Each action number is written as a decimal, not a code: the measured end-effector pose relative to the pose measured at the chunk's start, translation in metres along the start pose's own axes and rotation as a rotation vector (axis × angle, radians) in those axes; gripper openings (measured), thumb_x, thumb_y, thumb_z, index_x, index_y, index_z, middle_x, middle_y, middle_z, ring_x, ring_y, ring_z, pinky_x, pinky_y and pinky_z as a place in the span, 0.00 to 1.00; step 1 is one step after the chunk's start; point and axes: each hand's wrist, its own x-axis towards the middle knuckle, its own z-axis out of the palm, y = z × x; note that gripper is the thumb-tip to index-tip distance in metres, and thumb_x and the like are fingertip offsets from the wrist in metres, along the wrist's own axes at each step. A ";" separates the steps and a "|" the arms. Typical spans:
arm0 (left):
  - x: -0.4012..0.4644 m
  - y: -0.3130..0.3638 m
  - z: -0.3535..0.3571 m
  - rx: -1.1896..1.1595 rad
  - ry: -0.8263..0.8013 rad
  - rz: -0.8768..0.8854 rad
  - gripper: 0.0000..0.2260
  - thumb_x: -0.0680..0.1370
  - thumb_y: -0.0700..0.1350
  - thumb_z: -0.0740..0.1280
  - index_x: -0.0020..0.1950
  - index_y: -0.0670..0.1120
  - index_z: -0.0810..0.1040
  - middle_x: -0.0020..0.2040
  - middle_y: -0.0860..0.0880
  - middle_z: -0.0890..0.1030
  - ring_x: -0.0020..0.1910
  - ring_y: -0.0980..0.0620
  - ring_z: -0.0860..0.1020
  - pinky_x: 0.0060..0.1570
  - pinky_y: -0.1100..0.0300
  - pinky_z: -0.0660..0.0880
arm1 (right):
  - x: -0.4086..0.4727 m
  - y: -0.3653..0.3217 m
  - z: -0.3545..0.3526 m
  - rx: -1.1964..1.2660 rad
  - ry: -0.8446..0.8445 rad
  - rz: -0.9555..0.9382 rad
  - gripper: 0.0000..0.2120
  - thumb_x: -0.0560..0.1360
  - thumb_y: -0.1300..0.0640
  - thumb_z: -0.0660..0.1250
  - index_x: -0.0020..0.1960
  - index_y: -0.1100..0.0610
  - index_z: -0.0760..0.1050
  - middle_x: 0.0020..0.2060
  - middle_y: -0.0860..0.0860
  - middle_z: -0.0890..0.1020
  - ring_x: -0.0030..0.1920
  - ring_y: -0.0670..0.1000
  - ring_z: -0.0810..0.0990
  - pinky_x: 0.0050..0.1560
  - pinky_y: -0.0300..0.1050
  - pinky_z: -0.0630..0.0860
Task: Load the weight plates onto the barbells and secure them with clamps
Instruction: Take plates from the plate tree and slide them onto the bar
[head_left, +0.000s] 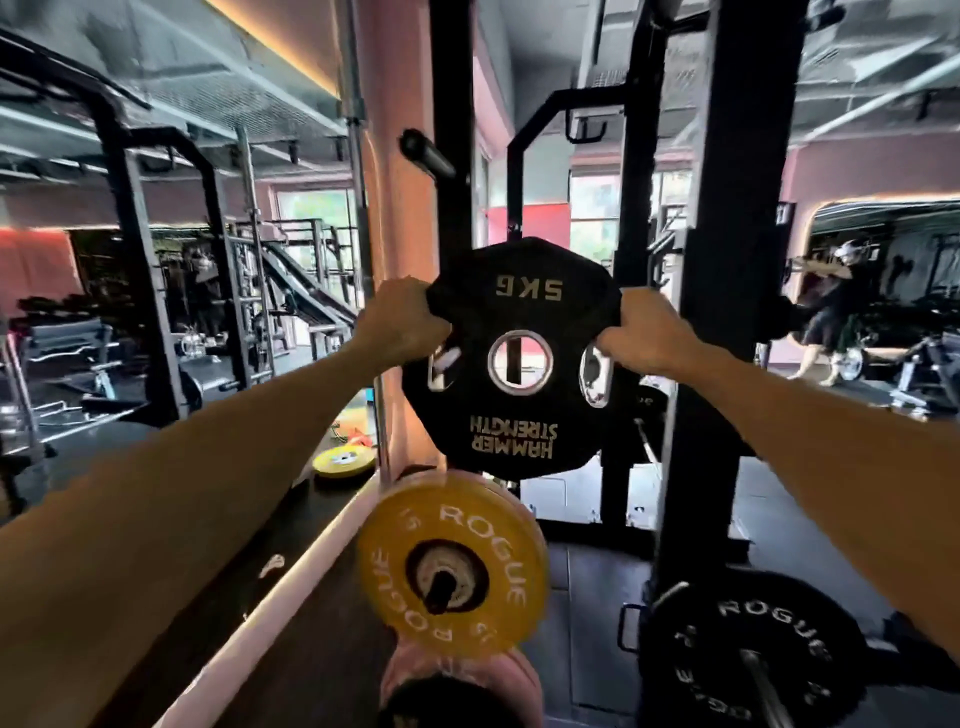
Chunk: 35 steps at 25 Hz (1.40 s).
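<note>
The person holds a black 5 kg plate (519, 358) up at arm's length, face toward them and upside down, so the "5KG" lettering reads inverted near the top and "HAMMER STRENGTH" inverted near the bottom. The left hand (402, 317) grips the plate's upper left edge, fingers curled over the rim just above the left grip slot. The right hand (641, 332) grips the upper right edge the same way, knuckles by the right grip slot. The plate sits squarely between the two hands, its steel-ringed centre hole open with a black rack upright (451, 156) showing behind it.

Just below the held plate, a yellow Rogue plate (452, 566) sits on a peg, its face tilted toward the person. Lower right, a black Rogue plate (753, 654) is loaded on a barbell sleeve (763, 686) that juts toward the viewer. A bare storage peg (427, 151) sticks out from the upright, above the left hand. Another yellow plate (343, 462) lies flat on the floor to the left, near the mirror wall.
</note>
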 end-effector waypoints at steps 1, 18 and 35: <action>0.005 -0.022 -0.014 0.011 -0.006 -0.006 0.06 0.73 0.47 0.66 0.41 0.44 0.77 0.44 0.38 0.81 0.48 0.36 0.80 0.40 0.56 0.68 | 0.008 -0.022 0.011 -0.005 -0.008 -0.012 0.07 0.66 0.61 0.66 0.30 0.58 0.71 0.30 0.54 0.76 0.34 0.57 0.77 0.30 0.43 0.68; 0.189 -0.129 -0.099 -0.047 0.267 0.044 0.07 0.73 0.44 0.66 0.38 0.42 0.76 0.32 0.47 0.73 0.30 0.50 0.72 0.33 0.59 0.67 | 0.194 -0.153 0.009 -0.055 0.211 -0.160 0.05 0.66 0.66 0.68 0.33 0.67 0.74 0.29 0.57 0.75 0.32 0.55 0.74 0.32 0.43 0.68; 0.362 -0.164 -0.073 -0.189 0.327 0.066 0.05 0.70 0.40 0.68 0.39 0.39 0.76 0.35 0.46 0.76 0.31 0.49 0.75 0.27 0.62 0.67 | 0.361 -0.164 0.016 -0.139 0.303 -0.142 0.04 0.64 0.65 0.70 0.34 0.66 0.77 0.31 0.58 0.77 0.32 0.56 0.76 0.31 0.45 0.71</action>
